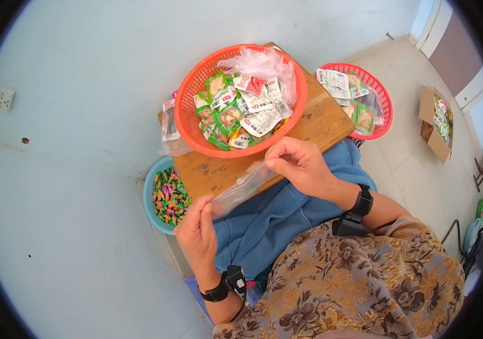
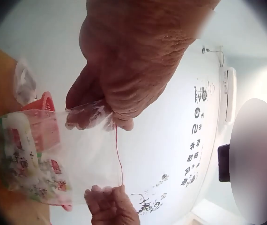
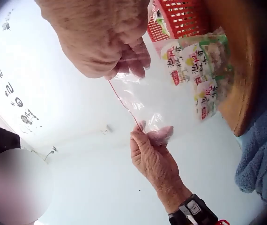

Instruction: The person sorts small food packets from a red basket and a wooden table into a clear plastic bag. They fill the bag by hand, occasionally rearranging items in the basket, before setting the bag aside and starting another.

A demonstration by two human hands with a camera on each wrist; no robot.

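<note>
A clear zip-lock bag [image 1: 240, 191] is stretched between both hands over the near edge of the wooden table. My left hand [image 1: 197, 231] pinches one end of its top edge, and my right hand [image 1: 300, 165] pinches the other. A red line [image 2: 119, 157] runs along the bag's mouth between the two hands in the left wrist view. Several small printed food packets [image 3: 196, 70] lie inside the lower part of the bag, with green and red print showing through the plastic.
An orange basket [image 1: 183, 116] of snack packets and clear bags stands on the table [image 1: 332, 116]. Beyond it is a red basket [image 1: 387, 101] of packets. A blue basin [image 1: 148, 198] of wrapped candies stands left, an open cardboard box [image 1: 427, 107] far right. Blue cloth [image 1: 264, 220] covers the lap.
</note>
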